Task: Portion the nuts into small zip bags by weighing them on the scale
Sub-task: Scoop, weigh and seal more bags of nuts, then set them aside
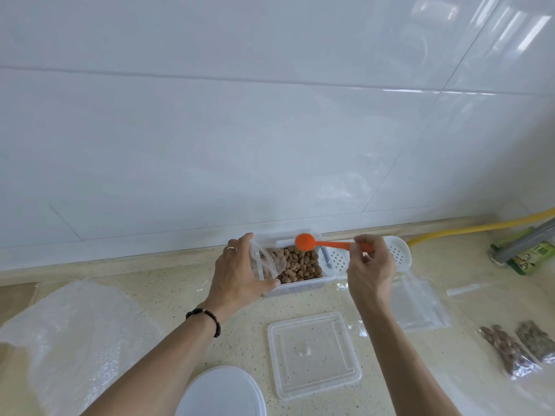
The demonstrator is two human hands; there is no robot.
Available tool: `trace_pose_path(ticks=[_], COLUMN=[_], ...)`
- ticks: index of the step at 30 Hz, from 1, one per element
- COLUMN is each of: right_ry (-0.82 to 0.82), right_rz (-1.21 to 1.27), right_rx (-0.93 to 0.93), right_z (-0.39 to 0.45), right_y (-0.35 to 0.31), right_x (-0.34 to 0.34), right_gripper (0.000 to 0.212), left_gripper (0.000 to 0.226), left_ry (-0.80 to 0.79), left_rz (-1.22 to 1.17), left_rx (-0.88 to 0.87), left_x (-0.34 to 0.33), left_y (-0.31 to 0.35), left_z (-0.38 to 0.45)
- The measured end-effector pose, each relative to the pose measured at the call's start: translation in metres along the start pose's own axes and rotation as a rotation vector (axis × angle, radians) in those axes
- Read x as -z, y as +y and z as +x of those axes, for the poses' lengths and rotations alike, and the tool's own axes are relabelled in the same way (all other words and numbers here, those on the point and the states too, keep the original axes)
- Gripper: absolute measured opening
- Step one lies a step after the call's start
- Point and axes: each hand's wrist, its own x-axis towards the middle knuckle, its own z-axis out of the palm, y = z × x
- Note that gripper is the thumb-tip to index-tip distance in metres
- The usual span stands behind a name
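1. Two bare forearms come into view from the bottom edge; no sleeves show on either one.
2. The left hand (240, 274) wears a thin, pale metallic ring (231, 248) on one finger, near the knuckle.
3. The left wrist carries a bracelet (207, 318) of small dark beads, black to deep brown, with one lighter bead on the upper side.
4. The bracelet sits snug, wrapping the wrist just below the hand.
5. The right hand (371, 270) and its wrist show no ring, band or watch on the visible side.
6. Fingernails are short where they can be seen; no polish can be made out.
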Motion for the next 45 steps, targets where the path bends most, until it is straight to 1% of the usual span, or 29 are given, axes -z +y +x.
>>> trace_pose_path(ticks=[3,5,8,10,12,15,18,22,27,30,33,36,38,39,42,44,45], right_ry=[-0.014,-0.051,-0.161,-0.212,-0.188,-0.080,0.025,0.067,0.053,0.016,-0.080,-0.263,-0.382,-0.394,-0.309,-0.243,-0.205], right_rz=[-0.190,-0.257,-0.275,-0.217,-0.115,0.014,0.106,0.190,0.261,0.283,0.227,0.090,0.007,-0.008,0.044,0.106,0.140], right_rx=[-0.050,-0.061,-0.098,-0.161,-0.283,-0.474,-0.565,-0.610,-0.549,-0.458,-0.238,0.044,0.158,0.185,0.169,0.114,0.075], right_z=[-0.006,-0.013,-0.019,-0.021,-0.021,-0.018,-0.012,-0.006,0.001,0.001,-0.005,-0.015,-0.020,-0.021,-0.017,-0.013,-0.010], right_y=[0.032,0.046,0.053,0.053,0.055,0.059,0.059,0.054,0.034,0.019,-0.002,-0.018,-0.020,-0.021,-0.020,-0.019,-0.016], right_x=[-0.003,-0.008,-0.021,-0.030,-0.035,-0.033,-0.025,-0.014,-0.002,-0.001,-0.004,-0.009,-0.011,-0.011,-0.008,-0.006,-0.006], right_gripper=[0.010,0.012,0.013,0.013,0.013,0.013,0.012,0.012,0.011,0.011,0.015,0.017,0.015,0.015,0.022,0.026,0.024], left_gripper=[0.107,0.104,0.104,0.105,0.103,0.102,0.102,0.103,0.104,0.105,0.108,0.107,0.107,0.108,0.110,0.111,0.111], left_ry=[0.017,0.030,0.027,0.022,0.027,0.035,0.048,0.051,0.012,-0.009,-0.022,-0.025,-0.025,-0.028,-0.031,-0.026,-0.021], left_rz=[0.026,0.045,0.059,0.060,0.069,0.094,0.101,0.152,0.204,0.219,0.196,0.165,0.133,0.117,0.097,0.099,0.098], left_rx=[-0.014,-0.027,-0.027,-0.028,-0.040,-0.054,-0.058,-0.057,-0.017,0.012,0.030,0.013,0.008,0.010,0.024,0.035,0.036], left_x=[0.003,0.004,0.003,0.003,0.004,0.005,0.004,0.000,-0.003,-0.004,-0.005,-0.006,-0.006,-0.005,-0.004,-0.003,-0.003], left_y=[-0.008,-0.011,-0.016,-0.017,-0.016,-0.016,-0.016,-0.013,-0.003,0.002,0.005,0.007,0.007,0.007,0.004,0.001,0.000], left_z=[-0.007,-0.011,-0.012,-0.012,-0.013,-0.012,-0.010,-0.005,0.005,0.010,0.013,0.013,0.012,0.012,0.012,0.012,0.012])
